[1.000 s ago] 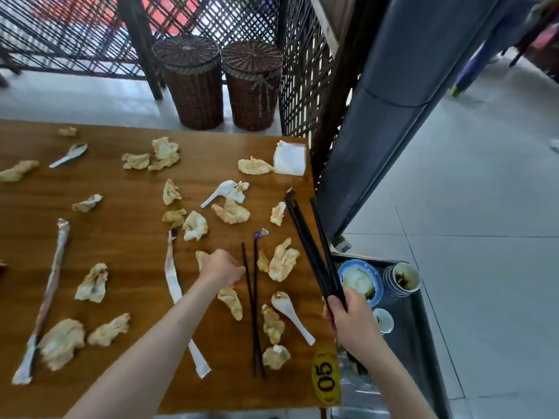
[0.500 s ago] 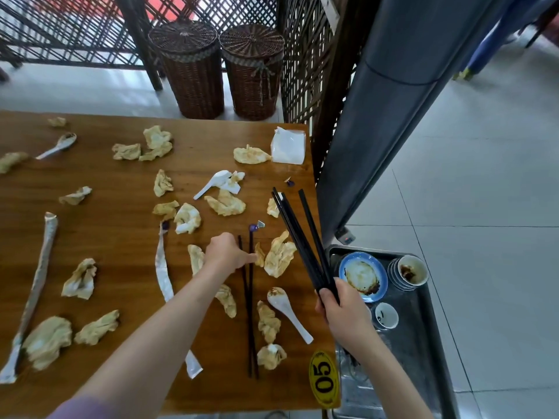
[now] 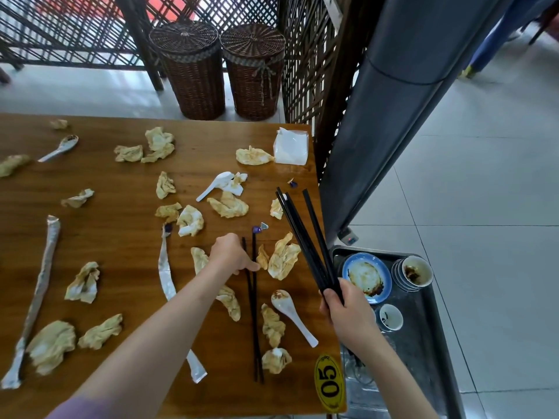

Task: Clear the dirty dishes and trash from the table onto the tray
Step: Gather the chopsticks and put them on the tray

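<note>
My right hand (image 3: 348, 309) grips a bundle of black chopsticks (image 3: 305, 237) that fan up and left over the table's right edge. My left hand (image 3: 231, 255) rests on the wooden table (image 3: 121, 237), its fingers touching the top of a pair of black chopsticks (image 3: 254, 313) lying there. Several crumpled stained napkins (image 3: 282, 258) are scattered around, along with white spoons (image 3: 292, 314) (image 3: 216, 184) (image 3: 60, 148) and torn paper chopstick sleeves (image 3: 168, 276). The metal tray (image 3: 423, 343) stands to the right, below table height.
On the tray sit a blue-rimmed dirty plate (image 3: 366, 276), stacked small cups (image 3: 414, 272) and a small sauce cup (image 3: 390, 317). A white napkin pack (image 3: 291, 146) lies at the table's far right corner. Two wicker baskets (image 3: 193, 68) and a lattice screen stand behind. A yellow 05 tag (image 3: 329, 385) marks the near corner.
My left hand has moved right onto the lying pair of chopsticks. My right hand with its bundle has stayed nearly in place.
</note>
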A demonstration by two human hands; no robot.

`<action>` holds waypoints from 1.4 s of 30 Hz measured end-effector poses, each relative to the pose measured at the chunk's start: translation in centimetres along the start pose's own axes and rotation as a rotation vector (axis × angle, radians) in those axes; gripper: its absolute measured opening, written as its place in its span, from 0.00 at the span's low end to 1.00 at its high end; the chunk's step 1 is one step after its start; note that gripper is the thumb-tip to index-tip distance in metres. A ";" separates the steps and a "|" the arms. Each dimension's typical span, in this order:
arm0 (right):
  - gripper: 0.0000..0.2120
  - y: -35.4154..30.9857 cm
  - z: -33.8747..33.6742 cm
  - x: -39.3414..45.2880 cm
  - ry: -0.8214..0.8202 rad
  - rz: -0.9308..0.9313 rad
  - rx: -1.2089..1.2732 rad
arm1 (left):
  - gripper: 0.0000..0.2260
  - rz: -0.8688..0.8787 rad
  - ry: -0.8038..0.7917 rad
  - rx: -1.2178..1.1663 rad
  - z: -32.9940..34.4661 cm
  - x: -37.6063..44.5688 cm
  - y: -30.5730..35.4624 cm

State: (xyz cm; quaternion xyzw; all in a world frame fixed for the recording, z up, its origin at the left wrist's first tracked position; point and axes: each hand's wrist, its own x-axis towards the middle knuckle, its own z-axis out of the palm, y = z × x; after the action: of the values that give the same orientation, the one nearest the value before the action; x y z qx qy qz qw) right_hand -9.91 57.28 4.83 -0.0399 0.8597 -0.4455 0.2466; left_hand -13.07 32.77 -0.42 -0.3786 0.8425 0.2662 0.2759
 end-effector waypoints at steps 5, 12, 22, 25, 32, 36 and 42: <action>0.10 0.0 0.3 0.1 0.004 0.007 -0.001 | 0.12 0.145 0.208 0.122 -1.2 0.0 -0.2; 0.11 -0.4 0.7 0.2 0.009 0.017 0.029 | 0.09 0.424 0.195 0.299 -1.4 0.1 -0.9; 0.10 -0.8 1.0 0.3 0.034 0.026 0.067 | 0.13 0.849 0.258 0.675 -1.0 0.3 -1.9; 0.10 -0.8 1.2 0.3 0.047 0.036 0.081 | 0.17 1.027 0.307 0.873 -1.2 0.3 -2.3; 0.10 -0.9 2.0 0.0 0.097 0.076 0.107 | 0.14 1.402 0.316 1.082 -1.5 0.3 -2.3; 0.10 -1.2 2.4 -0.3 0.131 0.098 0.116 | 0.10 1.500 0.305 1.161 -1.2 0.2 -2.3; 0.10 -2.1 2.8 -0.9 0.166 0.104 0.106 | 0.11 1.432 0.264 1.207 -1.0 0.4 -1.7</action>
State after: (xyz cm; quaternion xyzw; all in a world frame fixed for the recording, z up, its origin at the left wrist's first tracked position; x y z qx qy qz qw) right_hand -8.15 54.17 5.52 0.0549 0.8533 -0.4788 0.1990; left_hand -12.22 30.94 -0.42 0.4083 0.8944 -0.1535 0.0987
